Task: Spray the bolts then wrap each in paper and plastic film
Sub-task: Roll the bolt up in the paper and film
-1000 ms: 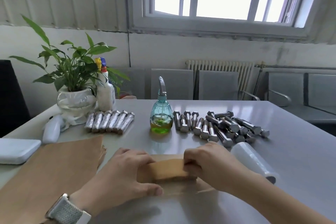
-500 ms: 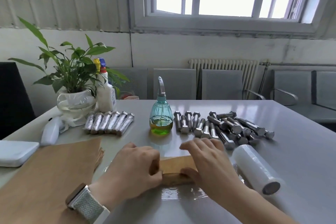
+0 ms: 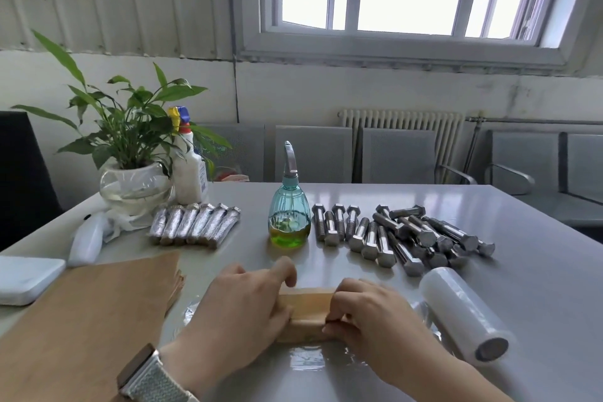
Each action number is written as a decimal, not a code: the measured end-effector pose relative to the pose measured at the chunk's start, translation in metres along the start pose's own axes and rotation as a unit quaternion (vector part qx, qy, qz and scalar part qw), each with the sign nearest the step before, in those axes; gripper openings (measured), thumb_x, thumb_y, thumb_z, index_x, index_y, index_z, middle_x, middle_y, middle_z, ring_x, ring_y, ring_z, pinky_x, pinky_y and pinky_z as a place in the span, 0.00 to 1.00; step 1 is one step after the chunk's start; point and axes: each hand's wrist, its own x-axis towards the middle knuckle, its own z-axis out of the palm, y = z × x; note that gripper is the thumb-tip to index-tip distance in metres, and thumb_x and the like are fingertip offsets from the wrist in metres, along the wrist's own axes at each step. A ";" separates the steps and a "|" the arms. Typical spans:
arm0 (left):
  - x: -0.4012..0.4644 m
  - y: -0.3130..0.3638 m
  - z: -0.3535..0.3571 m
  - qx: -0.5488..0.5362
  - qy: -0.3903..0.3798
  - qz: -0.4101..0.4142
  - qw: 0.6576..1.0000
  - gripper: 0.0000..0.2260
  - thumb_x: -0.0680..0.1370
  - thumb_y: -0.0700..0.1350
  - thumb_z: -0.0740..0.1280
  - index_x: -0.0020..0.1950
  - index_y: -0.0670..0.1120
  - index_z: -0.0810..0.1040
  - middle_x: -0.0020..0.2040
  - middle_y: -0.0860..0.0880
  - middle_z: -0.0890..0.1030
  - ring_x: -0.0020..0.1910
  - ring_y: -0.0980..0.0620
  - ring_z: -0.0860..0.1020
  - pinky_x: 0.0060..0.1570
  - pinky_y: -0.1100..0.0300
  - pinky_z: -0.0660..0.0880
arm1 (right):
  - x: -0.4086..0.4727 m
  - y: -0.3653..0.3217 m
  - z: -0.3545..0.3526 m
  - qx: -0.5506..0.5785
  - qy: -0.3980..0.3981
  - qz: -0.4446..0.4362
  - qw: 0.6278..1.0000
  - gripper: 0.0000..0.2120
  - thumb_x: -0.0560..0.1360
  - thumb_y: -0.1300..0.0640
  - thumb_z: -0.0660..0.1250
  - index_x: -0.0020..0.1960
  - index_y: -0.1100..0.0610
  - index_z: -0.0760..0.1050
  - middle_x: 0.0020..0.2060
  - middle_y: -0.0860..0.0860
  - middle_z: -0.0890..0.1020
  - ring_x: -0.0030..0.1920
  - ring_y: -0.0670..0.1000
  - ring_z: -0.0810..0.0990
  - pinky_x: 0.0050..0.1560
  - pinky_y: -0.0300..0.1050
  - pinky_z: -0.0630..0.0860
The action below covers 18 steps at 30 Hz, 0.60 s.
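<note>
A bolt rolled in brown paper [image 3: 305,312] lies on a sheet of clear plastic film [image 3: 306,361] at the table's near middle. My left hand [image 3: 241,307] grips its left end and my right hand [image 3: 368,313] grips its right end, fingers curled over it. The film roll [image 3: 463,313] lies just right of my right hand. A blue spray bottle [image 3: 289,222] with green liquid stands behind. Bare steel bolts [image 3: 401,238] are heaped at its right. Several film-wrapped bolts [image 3: 195,228] lie in a row at its left. A stack of brown paper sheets [image 3: 88,313] is at the near left.
A potted plant in a glass bowl [image 3: 133,192] and a white bottle [image 3: 189,173] stand at the back left. A white handheld device [image 3: 86,240] and a white flat box [image 3: 26,279] lie along the left edge. Grey chairs [image 3: 398,157] line the far side.
Both hands have moved the paper-rolled bolt onto the plastic film. My right fingers, spread flat half a second ago, now curl over its right end.
</note>
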 end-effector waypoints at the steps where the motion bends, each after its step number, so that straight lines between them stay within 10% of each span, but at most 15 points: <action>1: -0.001 0.001 0.001 0.011 0.008 -0.004 1.000 0.17 0.68 0.57 0.71 0.48 0.57 0.65 0.33 0.58 0.80 0.30 0.55 0.76 0.38 0.63 0.70 | 0.001 0.001 0.001 0.011 -0.003 0.007 1.000 0.09 0.77 0.43 0.65 0.52 0.46 0.79 0.53 0.41 0.77 0.55 0.45 0.74 0.50 0.40 0.65; 18: -0.006 0.007 0.001 0.055 0.015 0.132 0.990 0.05 0.59 0.54 0.71 0.28 0.54 0.79 0.28 0.60 0.79 0.29 0.60 0.78 0.42 0.61 0.63 | 0.007 -0.003 -0.004 0.068 -0.046 0.059 0.995 0.07 0.75 0.48 0.70 0.49 0.50 0.80 0.45 0.43 0.79 0.49 0.47 0.77 0.50 0.39 0.68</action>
